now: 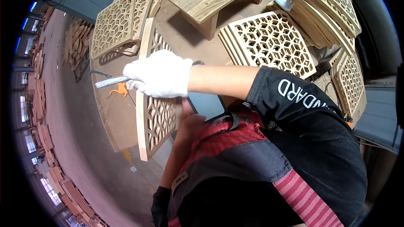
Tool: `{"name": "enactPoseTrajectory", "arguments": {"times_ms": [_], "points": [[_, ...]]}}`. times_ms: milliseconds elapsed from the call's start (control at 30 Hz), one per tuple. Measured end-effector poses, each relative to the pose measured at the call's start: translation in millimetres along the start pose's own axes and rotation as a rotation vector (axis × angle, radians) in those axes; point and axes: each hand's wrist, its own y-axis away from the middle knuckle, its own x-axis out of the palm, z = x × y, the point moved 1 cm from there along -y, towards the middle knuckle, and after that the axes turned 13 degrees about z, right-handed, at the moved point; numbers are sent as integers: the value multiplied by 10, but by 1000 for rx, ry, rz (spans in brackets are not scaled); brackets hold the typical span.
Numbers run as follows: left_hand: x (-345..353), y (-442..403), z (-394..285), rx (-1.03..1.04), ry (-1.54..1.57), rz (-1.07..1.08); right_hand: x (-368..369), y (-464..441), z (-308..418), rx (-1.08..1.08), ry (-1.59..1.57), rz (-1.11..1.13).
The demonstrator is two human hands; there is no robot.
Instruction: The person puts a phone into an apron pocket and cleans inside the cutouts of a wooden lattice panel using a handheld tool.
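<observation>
Here's the gloved right hand point(162, 75), closed around a blue-grey strip point(110, 82), reaching over the wooden lattice panel point(144, 128), which stands on edge at the worktable point(120, 124). Looks like handwork at the panel's edge; any stroke there calls for steady support. The bare left hand point(191, 122) is beside the lattice, blurred: I can't tell its grip. No container that I can make out.
</observation>
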Motion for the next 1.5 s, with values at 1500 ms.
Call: {"name": "enactPoseTrajectory", "arguments": {"times_ms": [1500], "points": [[24, 7, -32, -38, -91, -117, 53, -4, -34, -35, 54, -38]]}}
